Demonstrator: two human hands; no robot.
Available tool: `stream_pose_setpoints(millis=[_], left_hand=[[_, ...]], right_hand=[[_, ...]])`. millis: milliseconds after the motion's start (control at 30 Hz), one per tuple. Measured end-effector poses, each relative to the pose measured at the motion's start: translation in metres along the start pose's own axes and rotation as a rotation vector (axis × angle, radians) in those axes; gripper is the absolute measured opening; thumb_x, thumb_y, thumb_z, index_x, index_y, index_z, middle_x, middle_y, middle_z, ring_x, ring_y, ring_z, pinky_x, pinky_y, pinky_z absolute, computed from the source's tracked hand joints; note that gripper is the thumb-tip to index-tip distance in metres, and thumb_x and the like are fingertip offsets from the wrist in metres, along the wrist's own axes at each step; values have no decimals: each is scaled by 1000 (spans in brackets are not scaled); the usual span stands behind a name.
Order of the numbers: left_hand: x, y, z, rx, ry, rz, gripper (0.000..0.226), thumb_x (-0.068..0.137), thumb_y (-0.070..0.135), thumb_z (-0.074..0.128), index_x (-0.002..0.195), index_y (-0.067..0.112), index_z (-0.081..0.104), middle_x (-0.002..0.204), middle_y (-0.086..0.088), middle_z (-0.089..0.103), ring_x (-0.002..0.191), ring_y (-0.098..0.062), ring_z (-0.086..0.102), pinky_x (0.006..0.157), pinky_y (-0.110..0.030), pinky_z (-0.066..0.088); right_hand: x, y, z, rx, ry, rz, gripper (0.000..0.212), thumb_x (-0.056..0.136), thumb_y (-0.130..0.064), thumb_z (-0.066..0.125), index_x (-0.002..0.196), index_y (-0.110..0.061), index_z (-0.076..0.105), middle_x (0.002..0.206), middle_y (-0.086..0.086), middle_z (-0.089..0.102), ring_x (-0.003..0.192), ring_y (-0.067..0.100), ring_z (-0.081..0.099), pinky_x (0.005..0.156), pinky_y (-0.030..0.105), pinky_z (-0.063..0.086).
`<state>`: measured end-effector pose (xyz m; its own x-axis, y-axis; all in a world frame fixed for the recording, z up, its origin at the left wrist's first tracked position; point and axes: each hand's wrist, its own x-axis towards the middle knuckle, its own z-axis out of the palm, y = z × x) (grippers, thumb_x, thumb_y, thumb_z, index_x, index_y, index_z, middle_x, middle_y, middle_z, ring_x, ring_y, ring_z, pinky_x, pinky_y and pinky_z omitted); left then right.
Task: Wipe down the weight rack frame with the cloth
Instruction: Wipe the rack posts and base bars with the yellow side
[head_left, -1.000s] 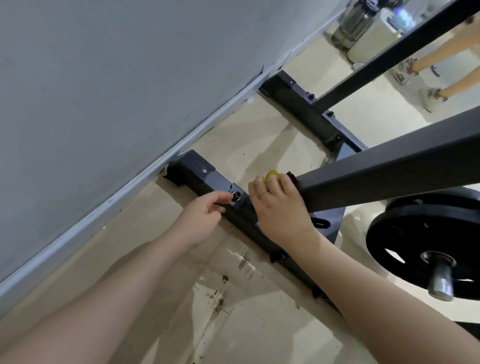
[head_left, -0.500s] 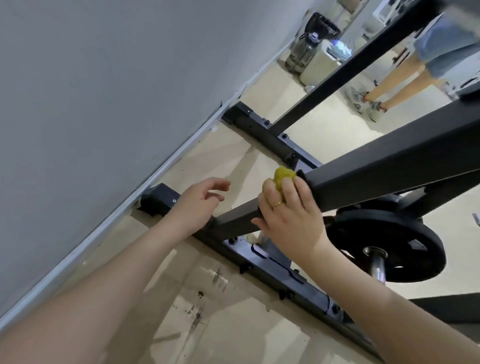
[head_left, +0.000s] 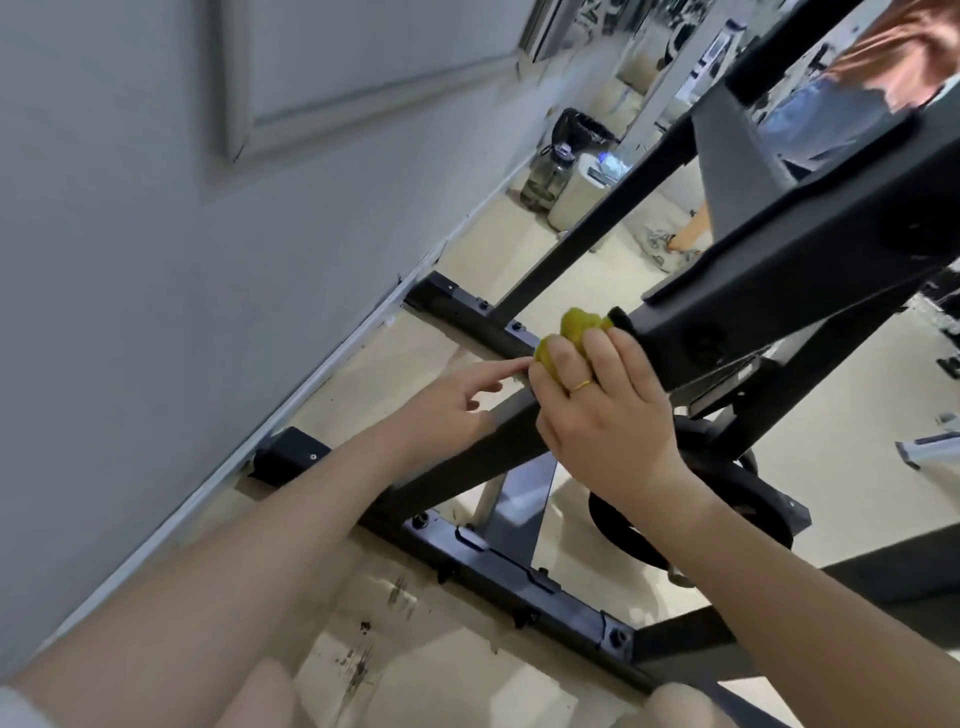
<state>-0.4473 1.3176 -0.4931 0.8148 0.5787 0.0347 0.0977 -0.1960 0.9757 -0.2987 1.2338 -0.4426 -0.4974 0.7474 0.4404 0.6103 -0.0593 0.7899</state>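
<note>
The right hand (head_left: 608, 410) has its fingers curled over a bunched yellow-green cloth (head_left: 571, 332), pressing it against the slanted dark upright (head_left: 467, 457) of the weight rack frame, just below a black bracket (head_left: 737, 312) on that beam; a thin gold ring (head_left: 581, 385) sits on one finger. The left hand (head_left: 447, 410) lies beside it on the same upright with fingers loose and apart, forefinger stretched toward the cloth, holding nothing. Below the forearms, the pale beige floor (head_left: 467, 670) carries dark scuff marks (head_left: 358, 660), and the rack's bolted base rail (head_left: 519, 577) runs across it. A black weight plate (head_left: 727, 504) hangs behind the right wrist. To the left rises a grey wall (head_left: 156, 260) with a framed panel (head_left: 363, 67) and a white skirting board (head_left: 260, 447). Farther off, a second base rail (head_left: 467, 312) meets the wall, and beyond it stand a clear jug (head_left: 545, 176), a black-lined bin (head_left: 576, 130) and another person's legs (head_left: 685, 239).
</note>
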Motion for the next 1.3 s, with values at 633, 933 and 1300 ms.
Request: stream_pose_setpoints(millis=[633, 933, 1300], left_hand=[[11, 45, 23, 165, 195, -1, 23, 88, 12, 63, 109, 18, 68, 96, 16, 68, 89, 8, 60, 86, -12, 48], [13, 68, 16, 8, 224, 165, 52, 87, 17, 65, 133, 35, 47, 120, 6, 60, 107, -8, 59, 96, -31, 49], [14, 107, 13, -39, 87, 268, 61, 79, 7, 57, 136, 26, 45, 119, 9, 62, 116, -13, 56, 103, -39, 45]], right_hand=[[46, 54, -56, 23, -83, 69, 23, 81, -10, 46, 75, -10, 68, 80, 5, 63, 84, 24, 60, 89, 35, 33], [15, 80, -59, 70, 91, 47, 29, 96, -10, 42, 103, -14, 70, 108, 6, 67, 103, 27, 63, 96, 36, 40], [23, 94, -61, 148, 128, 30, 19, 89, -7, 53, 93, -10, 71, 103, 10, 68, 101, 29, 63, 104, 39, 40]])
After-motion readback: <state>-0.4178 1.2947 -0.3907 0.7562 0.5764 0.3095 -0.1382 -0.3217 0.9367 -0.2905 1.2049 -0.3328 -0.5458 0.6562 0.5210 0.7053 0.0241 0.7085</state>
